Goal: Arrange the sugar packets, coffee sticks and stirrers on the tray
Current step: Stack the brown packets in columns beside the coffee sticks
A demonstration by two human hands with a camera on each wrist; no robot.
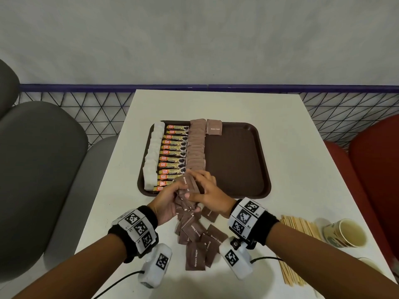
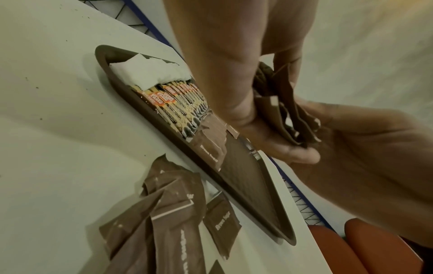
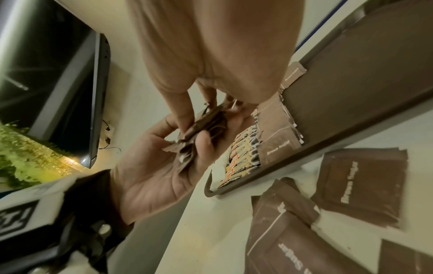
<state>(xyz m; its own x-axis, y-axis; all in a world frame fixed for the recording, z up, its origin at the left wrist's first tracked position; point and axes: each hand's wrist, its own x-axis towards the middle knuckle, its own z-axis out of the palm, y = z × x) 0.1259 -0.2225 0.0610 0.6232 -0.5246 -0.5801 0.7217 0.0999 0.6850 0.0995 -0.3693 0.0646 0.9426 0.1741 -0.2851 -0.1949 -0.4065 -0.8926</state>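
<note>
A brown tray (image 1: 237, 165) lies mid-table. Along its left side run a column of white sugar packets (image 1: 152, 156), a column of coffee sticks (image 1: 174, 156) and a column of brown sugar packets (image 1: 196, 145). One more brown packet (image 1: 214, 126) lies at the far edge. Over the tray's near edge, my left hand (image 1: 172, 197) cups a bundle of brown sugar packets (image 1: 187, 188) with its thumb on it. My right hand (image 1: 203, 186) pinches packets in that bundle (image 3: 201, 133). Loose brown packets (image 1: 198, 240) lie heaped on the table below my hands. Wooden stirrers (image 1: 300, 227) lie at the right.
A tipped paper cup (image 1: 345, 233) lies past the stirrers, with another cup (image 1: 367, 264) near the table's right edge. Grey seats (image 1: 43, 169) stand to the left and red seats (image 1: 375, 180) to the right. A blue mesh railing (image 1: 86, 108) runs behind the table.
</note>
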